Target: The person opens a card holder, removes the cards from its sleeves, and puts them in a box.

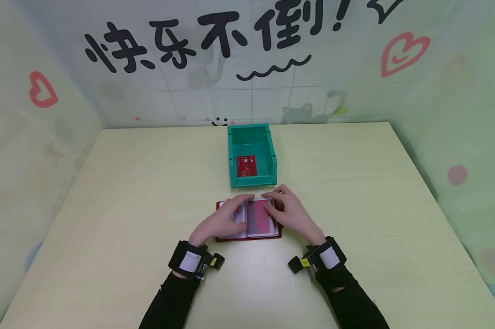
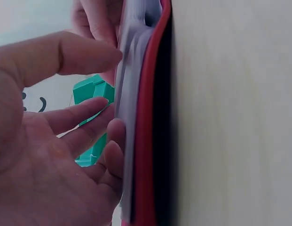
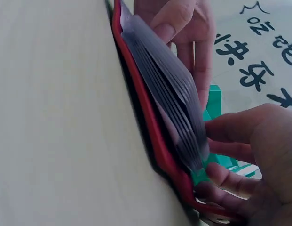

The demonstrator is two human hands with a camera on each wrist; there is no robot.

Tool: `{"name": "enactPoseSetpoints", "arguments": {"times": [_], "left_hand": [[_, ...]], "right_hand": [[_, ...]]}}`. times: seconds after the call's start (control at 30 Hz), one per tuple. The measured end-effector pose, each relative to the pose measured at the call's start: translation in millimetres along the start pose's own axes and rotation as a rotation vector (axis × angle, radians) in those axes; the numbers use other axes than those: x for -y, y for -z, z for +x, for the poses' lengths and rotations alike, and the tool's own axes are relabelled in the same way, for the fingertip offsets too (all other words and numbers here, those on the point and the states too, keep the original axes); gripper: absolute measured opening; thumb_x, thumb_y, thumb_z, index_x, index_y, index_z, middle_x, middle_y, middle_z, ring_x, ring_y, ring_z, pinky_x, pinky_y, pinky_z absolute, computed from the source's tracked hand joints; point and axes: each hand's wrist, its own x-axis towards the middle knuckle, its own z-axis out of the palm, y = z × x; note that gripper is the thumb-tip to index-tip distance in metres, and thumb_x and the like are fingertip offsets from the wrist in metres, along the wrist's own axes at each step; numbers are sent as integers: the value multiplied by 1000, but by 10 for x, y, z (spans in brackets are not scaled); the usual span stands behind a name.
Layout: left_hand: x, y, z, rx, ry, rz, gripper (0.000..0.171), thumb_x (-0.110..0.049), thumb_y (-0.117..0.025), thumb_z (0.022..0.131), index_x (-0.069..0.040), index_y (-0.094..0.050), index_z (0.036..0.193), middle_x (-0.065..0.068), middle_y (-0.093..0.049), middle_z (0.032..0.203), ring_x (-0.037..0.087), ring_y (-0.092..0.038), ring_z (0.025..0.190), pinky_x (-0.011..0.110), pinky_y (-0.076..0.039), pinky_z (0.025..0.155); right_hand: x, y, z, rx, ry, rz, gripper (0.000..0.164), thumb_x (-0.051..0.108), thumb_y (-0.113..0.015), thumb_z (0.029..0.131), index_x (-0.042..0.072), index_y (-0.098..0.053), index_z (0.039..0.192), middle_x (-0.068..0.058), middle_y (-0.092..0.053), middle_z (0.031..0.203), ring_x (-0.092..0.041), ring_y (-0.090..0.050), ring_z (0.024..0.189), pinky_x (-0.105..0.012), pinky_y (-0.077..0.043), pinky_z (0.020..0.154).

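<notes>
A red card holder (image 1: 278, 236) lies spread on the table, its clear sleeves (image 3: 167, 80) fanned in a thick stack. A pink card (image 1: 259, 217) shows in the right-hand sleeve. My left hand (image 1: 223, 222) rests over the left pages; its thumb (image 2: 89, 54) touches the sleeves and its other fingers lie loosely along their edge. With slightly bent fingers my right hand (image 1: 292, 211) touches the sleeves' right side, thumb and index finger apart. Lower fingers of that hand (image 3: 258, 155) reach the cover's edge. Behind the holder, a red card (image 1: 246, 166) lies in a teal bin.
The teal bin (image 1: 253, 181) stands just beyond the holder, close to the hands. A pale wooden table (image 1: 140, 183) spreads out on both sides. Printed wall panels (image 1: 149, 100) border it at the back and sides.
</notes>
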Motion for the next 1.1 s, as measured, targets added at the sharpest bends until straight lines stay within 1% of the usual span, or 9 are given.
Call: {"name": "enactPoseSetpoints", "arguments": {"times": [0.1,0.2,0.33,0.4,0.57,0.67,0.8,0.97,1.1], "left_hand": [[39,23,-22,11,8,-54,76,-12,-74,85,-12,-40,153,12,-49,144,28,-47,119,40,-51,94],[67,41,-37,9,16,-86,76,-17,-77,84,-15,-41,152,11,-52,138,26,-46,118,34,-50,90],[76,58,-56,2,10,-117,74,-18,-78,84,-14,-44,150,12,-53,132,25,-47,115,32,-49,87],[72,63,-62,5,9,-136,73,-19,-77,85,-14,-44,150,13,-53,130,26,-47,115,32,-49,86],[94,63,-53,6,-12,-158,70,-19,-75,87,-11,-44,149,15,-54,129,27,-48,113,31,-48,83],[122,66,-32,-2,-31,-175,67,-18,-74,88,-9,-45,148,14,-55,131,26,-50,110,28,-48,82],[152,82,-7,-8,-38,-208,65,-16,-74,89,-7,-46,147,13,-56,133,24,-52,108,25,-49,81],[164,112,12,-17,-43,-228,65,-15,-73,90,-6,-45,148,13,-54,142,25,-55,110,24,-50,83],[165,123,28,-24,-35,-249,64,-16,-71,93,-6,-44,149,14,-53,145,27,-56,113,26,-50,87]], "right_hand": [[-42,-64,-9,-54,4,60,27,15,-69,94,4,-72,119,-11,-57,100,-17,-49,84,-23,-40,65],[-89,-121,-17,-111,-25,142,21,13,-68,95,4,-73,113,-11,-58,95,-15,-49,78,-21,-39,64],[-149,-160,-38,-170,-55,259,17,8,-63,97,3,-74,110,-15,-64,94,-12,-52,79,-20,-43,69],[-172,-164,-54,-180,-53,282,19,7,-61,98,2,-73,111,-16,-67,96,-10,-53,81,-20,-44,73],[-193,-151,-71,-161,-52,286,21,7,-59,99,3,-73,114,-16,-69,98,-11,-55,85,-20,-46,76],[-200,-144,-64,-148,-61,278,21,7,-59,99,4,-73,115,-15,-68,98,-14,-55,86,-20,-46,76],[-196,-133,-52,-136,-61,271,22,9,-60,99,5,-72,117,-14,-67,98,-16,-55,87,-21,-46,76],[-191,-113,-31,-134,-53,262,23,10,-63,98,3,-72,118,-15,-66,98,-17,-53,86,-21,-45,73],[-184,-96,-12,-120,-48,251,24,5,-62,97,-2,-70,119,-18,-63,95,-18,-51,81,-21,-42,69]]}}
